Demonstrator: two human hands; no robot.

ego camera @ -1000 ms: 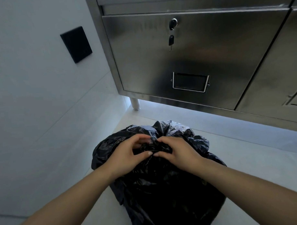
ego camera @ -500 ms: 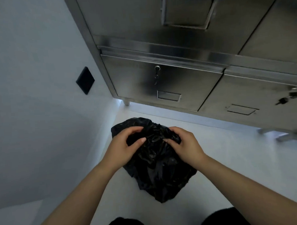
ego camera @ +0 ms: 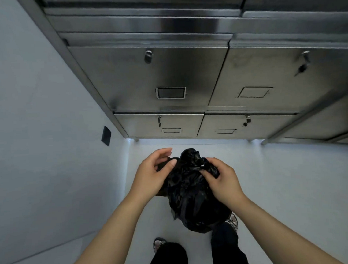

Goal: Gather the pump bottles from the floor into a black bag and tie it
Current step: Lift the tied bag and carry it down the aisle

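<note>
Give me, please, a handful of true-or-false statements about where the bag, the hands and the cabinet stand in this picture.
1. The black bag has its top gathered into a knot. True.
2. The right hand pinches the twisted plastic at the bag's top. True.
3. The left hand is closed in a tight fist around the bag. False: its fingers are spread open, with only the thumb by the plastic.
4. Pump bottles lie scattered on the floor. False: none are visible on it.
5. The steel cabinet has drawers standing open. False: every visible drawer is shut.
</note>
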